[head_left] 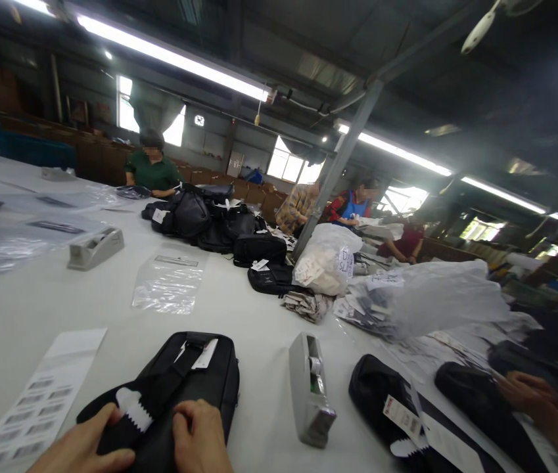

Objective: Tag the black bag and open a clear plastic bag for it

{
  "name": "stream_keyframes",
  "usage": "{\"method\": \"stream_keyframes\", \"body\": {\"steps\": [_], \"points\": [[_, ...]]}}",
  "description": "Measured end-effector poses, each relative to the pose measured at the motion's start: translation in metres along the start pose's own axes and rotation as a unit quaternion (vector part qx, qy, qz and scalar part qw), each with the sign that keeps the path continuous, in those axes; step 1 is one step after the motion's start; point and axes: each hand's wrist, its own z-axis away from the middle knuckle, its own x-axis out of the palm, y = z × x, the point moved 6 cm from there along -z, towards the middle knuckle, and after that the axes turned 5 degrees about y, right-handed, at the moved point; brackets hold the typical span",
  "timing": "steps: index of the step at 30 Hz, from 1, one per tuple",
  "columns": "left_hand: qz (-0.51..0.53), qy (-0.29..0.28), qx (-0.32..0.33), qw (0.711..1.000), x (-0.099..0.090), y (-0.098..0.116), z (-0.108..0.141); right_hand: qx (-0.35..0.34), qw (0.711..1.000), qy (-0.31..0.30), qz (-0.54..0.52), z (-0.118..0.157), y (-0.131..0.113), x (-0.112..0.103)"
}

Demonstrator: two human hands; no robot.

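Bag [204, 386], tagged but unwrapped, lay by the near edge of the table [249, 322], left hand [81, 445] fingers apart around its strap [164, 384], right hand [200, 435] fingers curled together, grip unclear

Left hand [84, 443], right hand [203, 437]: 2 bare hands, fingers [187, 412] uncovered, tips rounded, backs uncovered to view's lower edge.

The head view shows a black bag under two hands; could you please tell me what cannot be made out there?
- Black bag's near end: head view, cut off by the bottom edge.
- White tag's print: head view, too small and blurred.
- Right hand's grip: head view, its curled fingers hide whether they pinch anything.
- Barcode sheet's fine print: head view, too small to read.
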Motion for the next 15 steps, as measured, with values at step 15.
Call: {"method": "stream_keyframes", "body": {"steps": [15], "points": [[0.190, -0.123, -0.024, 0.974, 0.015, -0.020, -0.027, 0.375, 0.817, -0.035, -0.436, 0.016, 0.024, 0.037]]}}
